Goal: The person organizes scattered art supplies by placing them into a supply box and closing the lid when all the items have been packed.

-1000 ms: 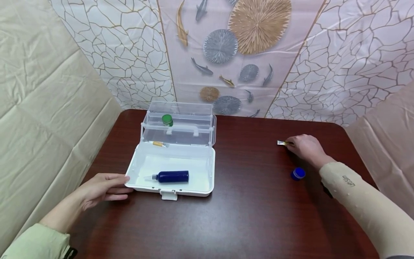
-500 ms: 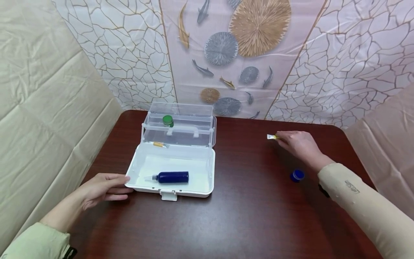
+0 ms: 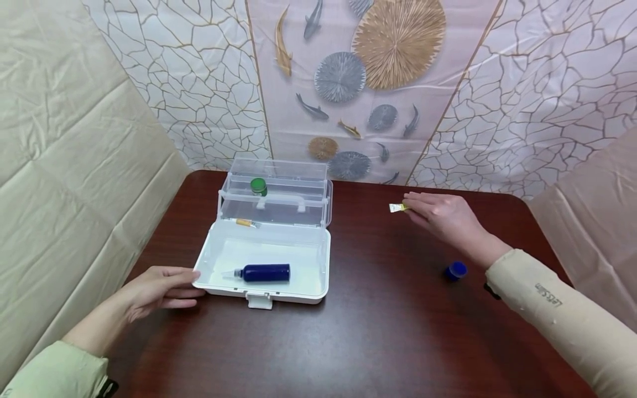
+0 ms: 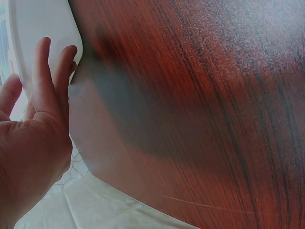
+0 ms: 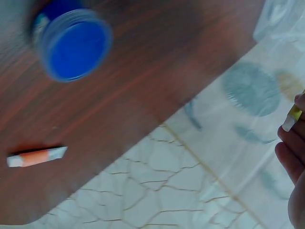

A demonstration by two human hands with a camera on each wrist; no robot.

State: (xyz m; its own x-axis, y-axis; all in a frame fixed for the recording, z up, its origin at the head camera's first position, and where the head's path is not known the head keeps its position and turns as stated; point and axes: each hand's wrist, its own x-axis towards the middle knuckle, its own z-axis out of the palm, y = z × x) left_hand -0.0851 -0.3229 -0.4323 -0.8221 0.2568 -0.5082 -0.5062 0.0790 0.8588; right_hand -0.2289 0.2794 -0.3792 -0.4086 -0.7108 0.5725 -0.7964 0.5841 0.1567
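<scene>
My right hand (image 3: 445, 218) pinches a small yellow paint tube (image 3: 397, 208) above the table's right side. The tube's white, flat end sticks out to the left. At the front left corner of an unlatched white storage box (image 3: 278, 246), my left hand (image 3: 159, 290) touches the wall with extended fingers. A dark blue squeeze bottle (image 3: 266, 272) lies in the box's base. An orange paint tube (image 3: 244, 223) lies near the back of the box. Higher up, a green paint jar (image 3: 258, 187) sits in the clear upper tray (image 3: 298, 190).
A blue paint jar (image 3: 455, 271) stands on the dark red table (image 3: 368, 326), below my right forearm. In the right wrist view, an orange tube (image 5: 38, 156) lies on the table. Patterned cloth (image 3: 343, 110) hangs behind the far edge.
My right hand has lifted the yellow paint tube and carried it left and slightly farther back. The left hand and the box stay where they were.
</scene>
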